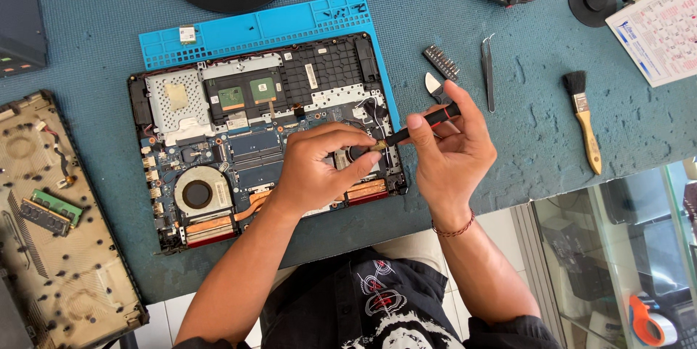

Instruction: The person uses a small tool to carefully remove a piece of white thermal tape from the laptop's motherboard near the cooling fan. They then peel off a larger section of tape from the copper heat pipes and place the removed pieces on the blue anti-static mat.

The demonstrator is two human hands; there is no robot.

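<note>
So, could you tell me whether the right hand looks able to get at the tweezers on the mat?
Probably yes: the tweezers lie uncovered just beyond the right hand, though it grips a screwdriver.

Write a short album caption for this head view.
Both hands, left hand and right hand, hold a screwdriver over an opened laptop.

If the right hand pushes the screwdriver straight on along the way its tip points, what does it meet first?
The right hand aims the screwdriver down-left. Its tip is already at the left hand fingertips, so they come first; beyond them probably the open laptop board, though depth is unclear.
</note>
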